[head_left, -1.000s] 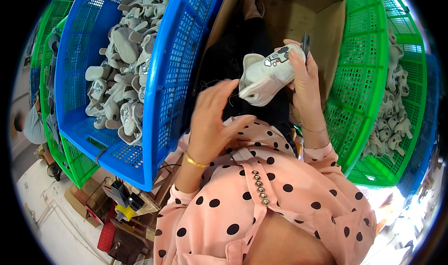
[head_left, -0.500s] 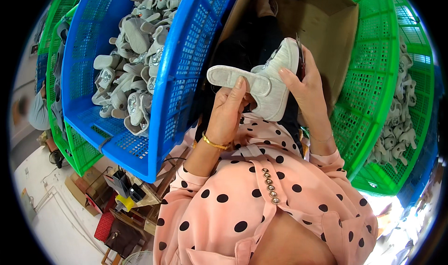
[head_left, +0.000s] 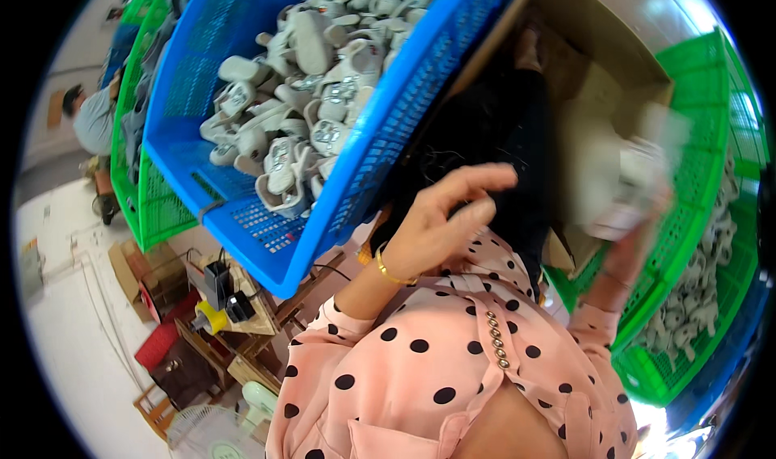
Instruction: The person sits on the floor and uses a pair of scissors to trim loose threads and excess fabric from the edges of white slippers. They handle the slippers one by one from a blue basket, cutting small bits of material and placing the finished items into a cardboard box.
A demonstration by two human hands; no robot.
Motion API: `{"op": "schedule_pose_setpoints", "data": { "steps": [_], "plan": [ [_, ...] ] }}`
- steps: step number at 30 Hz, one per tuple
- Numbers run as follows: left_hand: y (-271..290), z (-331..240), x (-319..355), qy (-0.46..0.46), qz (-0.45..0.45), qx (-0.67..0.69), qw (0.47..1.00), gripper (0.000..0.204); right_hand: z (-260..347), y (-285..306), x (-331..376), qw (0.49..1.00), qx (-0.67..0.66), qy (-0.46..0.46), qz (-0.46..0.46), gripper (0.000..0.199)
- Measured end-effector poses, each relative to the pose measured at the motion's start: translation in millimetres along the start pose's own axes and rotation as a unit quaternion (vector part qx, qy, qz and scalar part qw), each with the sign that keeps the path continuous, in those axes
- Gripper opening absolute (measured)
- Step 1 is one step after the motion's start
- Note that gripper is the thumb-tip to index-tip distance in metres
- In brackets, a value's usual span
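A pale grey baby shoe [head_left: 621,180], smeared by motion, is off to the right, between the cardboard box and the green basket. My right hand [head_left: 647,221] has hold of it, with its fingers blurred. Whether the small cutting tool is still in that hand cannot be made out. My left hand [head_left: 453,216], a gold bracelet at its wrist, hovers over my lap with nothing in it and its fingers apart. Nearest to it is the blue basket [head_left: 303,253], heaped with similar grey shoes [head_left: 279,164].
A deep cardboard box [head_left: 634,35] surrounds my legs. To the right, a green basket [head_left: 691,184] holds more small shoes [head_left: 687,313]. Further green baskets [head_left: 153,216] stand on the left, near a seated person [head_left: 95,120]. A wooden stand with a yellow item [head_left: 212,317] is at lower left.
The shoe has left my left hand and swung right in my right hand. My left fingers have loosened. My view has turned, so the baskets sit differently.
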State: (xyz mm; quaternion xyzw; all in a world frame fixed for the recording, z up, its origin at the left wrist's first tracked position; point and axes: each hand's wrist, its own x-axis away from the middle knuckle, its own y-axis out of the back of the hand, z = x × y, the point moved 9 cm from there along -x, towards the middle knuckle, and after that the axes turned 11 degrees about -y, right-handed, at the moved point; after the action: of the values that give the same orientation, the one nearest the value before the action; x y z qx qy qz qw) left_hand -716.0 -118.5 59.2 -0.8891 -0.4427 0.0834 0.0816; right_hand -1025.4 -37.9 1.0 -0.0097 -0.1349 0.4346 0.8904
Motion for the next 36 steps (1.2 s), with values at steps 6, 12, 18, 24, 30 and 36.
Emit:
{"op": "schedule_pose_setpoints", "data": {
  "steps": [6, 12, 18, 24, 30, 36],
  "plan": [
    [-15.5, -131.9, 25.1, -0.278, 0.28, 0.167, 0.903, 0.029, 68.8, 65.4, -20.2, 0.843, -0.508, 0.044, 0.172, 0.108],
    [-26.4, -175.3, 37.9, -0.362, 0.279, 0.159, 0.875, 0.032, -24.1, -79.5, -8.0, 0.86, -0.409, -0.21, 0.222, 0.033],
    [-7.6, -170.4, 69.6, -0.256, 0.336, 0.013, 0.906, 0.024, -75.3, -145.0, 27.1, 0.837, -0.378, -0.346, 0.193, 0.022],
    [168.6, -102.8, 72.8, 0.051, 0.032, -0.722, 0.689, 0.008, -73.4, -128.6, 24.7, 0.858, -0.357, -0.327, 0.169, 0.019],
    [257.3, -8.7, 131.5, 0.176, 0.175, -0.822, 0.513, 0.01, -75.3, -130.1, 40.8, 0.878, -0.327, -0.316, 0.154, 0.018],
    [253.6, -63.6, 97.4, 0.111, 0.126, -0.69, 0.704, 0.006, -61.0, -149.7, 61.1, 0.935, -0.186, -0.267, 0.141, 0.016]
  ]
}}
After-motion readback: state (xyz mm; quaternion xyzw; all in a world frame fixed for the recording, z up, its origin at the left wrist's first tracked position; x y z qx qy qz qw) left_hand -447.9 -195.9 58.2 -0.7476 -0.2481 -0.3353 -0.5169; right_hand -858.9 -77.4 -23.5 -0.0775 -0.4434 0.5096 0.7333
